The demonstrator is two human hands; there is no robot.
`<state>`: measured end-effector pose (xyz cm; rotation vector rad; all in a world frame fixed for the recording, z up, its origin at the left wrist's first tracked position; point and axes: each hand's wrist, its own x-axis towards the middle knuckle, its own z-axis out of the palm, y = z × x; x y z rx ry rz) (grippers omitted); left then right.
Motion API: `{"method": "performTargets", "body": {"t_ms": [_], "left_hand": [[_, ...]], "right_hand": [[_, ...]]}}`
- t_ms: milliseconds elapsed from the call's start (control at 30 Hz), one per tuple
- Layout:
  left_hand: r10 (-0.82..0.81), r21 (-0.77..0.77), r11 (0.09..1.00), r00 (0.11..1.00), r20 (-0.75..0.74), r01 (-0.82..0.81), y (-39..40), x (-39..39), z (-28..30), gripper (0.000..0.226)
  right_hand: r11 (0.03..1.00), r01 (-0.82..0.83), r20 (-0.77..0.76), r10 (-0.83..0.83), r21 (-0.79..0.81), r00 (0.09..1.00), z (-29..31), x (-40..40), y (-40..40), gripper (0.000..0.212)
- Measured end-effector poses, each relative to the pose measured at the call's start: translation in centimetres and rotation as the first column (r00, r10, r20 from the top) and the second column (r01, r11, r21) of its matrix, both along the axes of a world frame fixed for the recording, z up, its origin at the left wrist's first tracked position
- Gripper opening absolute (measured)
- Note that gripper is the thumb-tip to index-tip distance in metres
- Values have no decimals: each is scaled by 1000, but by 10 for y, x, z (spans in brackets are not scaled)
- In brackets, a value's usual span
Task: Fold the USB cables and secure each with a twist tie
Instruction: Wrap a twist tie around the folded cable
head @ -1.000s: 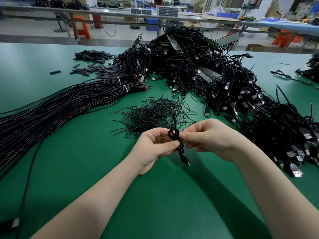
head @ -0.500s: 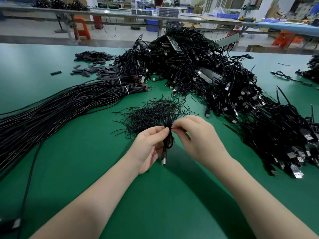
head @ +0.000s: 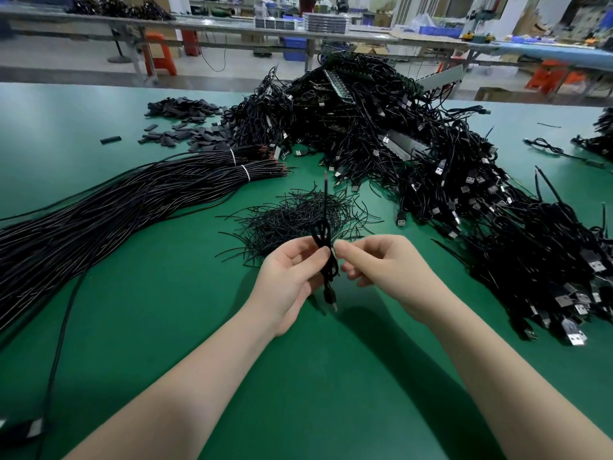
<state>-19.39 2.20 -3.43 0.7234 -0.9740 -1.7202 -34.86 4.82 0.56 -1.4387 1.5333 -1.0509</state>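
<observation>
Above the green counter (head: 132, 327), the left hand (head: 292, 277) pinched a folded USB cable (head: 326, 257); right hand (head: 381, 267) fingers curled beside it, seemingly pinching its twist tie.

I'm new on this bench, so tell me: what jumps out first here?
The huge tangle of black USB cables heaped across the far right of the green table. In front, both hands hold one folded cable above a loose pile of twist ties; long straight cable bundles sweep left.
</observation>
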Motion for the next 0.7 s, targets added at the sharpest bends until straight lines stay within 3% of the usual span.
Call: {"method": "performTargets", "body": {"t_ms": [67, 167, 300, 400, 433, 500, 567, 633, 700], "left_hand": [[6, -53, 999, 1000, 30, -4, 1, -2, -1, 19], [31, -127, 992, 996, 85, -20, 3, -3, -1, 19], [42, -185, 982, 994, 101, -23, 3, -3, -4, 23], [33, -177, 984, 994, 107, -14, 3, -3, -5, 21], [21, -157, 988, 995, 101, -5, 2, -3, -4, 20], [-1, -106, 994, 998, 63, 8, 1, -3, -3, 16], [-6, -44, 999, 999, 34, 8, 0, -3, -1, 10], [-9, 9, 1000, 999, 53, 9, -1, -2, 0, 5], [-31, 42, 999, 997, 76, 27, -2, -1, 1, 7]], "right_hand": [[989, -41, 190, 13, 144, 982, 0, -2, 1, 42], [969, -60, 352, -29, 239, 936, 2, -6, 0, 33], [936, -139, 482, -37, 324, 876, 7, -7, 1, 24], [953, -126, 487, -26, 277, 873, 9, -4, 3, 14], [976, -81, 419, -12, 203, 908, 8, -3, 2, 9], [999, 27, 131, -22, -39, 991, 4, 0, 1, 11], [943, 34, -222, -113, -331, 968, -2, 3, 0, 12], [796, -159, -523, -219, -584, 824, -6, 5, 0, 8], [620, -449, -733, -332, -644, 593, -10, 2, -2, 10]]}}
